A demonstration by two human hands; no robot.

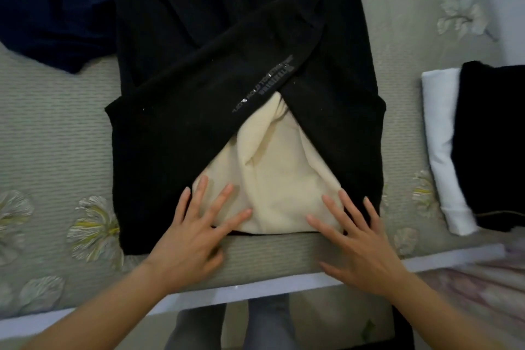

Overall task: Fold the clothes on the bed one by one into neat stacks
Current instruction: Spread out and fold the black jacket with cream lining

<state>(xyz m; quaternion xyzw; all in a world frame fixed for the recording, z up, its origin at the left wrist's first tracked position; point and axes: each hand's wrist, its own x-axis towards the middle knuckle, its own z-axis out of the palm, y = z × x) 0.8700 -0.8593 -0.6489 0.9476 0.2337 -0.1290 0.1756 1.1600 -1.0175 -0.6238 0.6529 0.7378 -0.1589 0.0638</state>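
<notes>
A black sweatshirt [181, 111] lies flat on the bed with both sleeves folded across its middle in an X; one sleeve carries small printed lettering. A cream panel [272, 167] of it shows in the triangle below the crossed sleeves. My left hand [196, 233] rests with spread, straight fingers on the lower hem, partly on the cream part. My right hand [355, 236] lies the same way on the hem's right side, fingers spread over the cream and black cloth.
A dark navy garment [54, 8] lies crumpled at the far left. At the right sits a stack of folded clothes, white [443, 150] beside black [494, 145]. The grey floral bedspread [56, 150] ends at a white edge [255, 287] close to my legs.
</notes>
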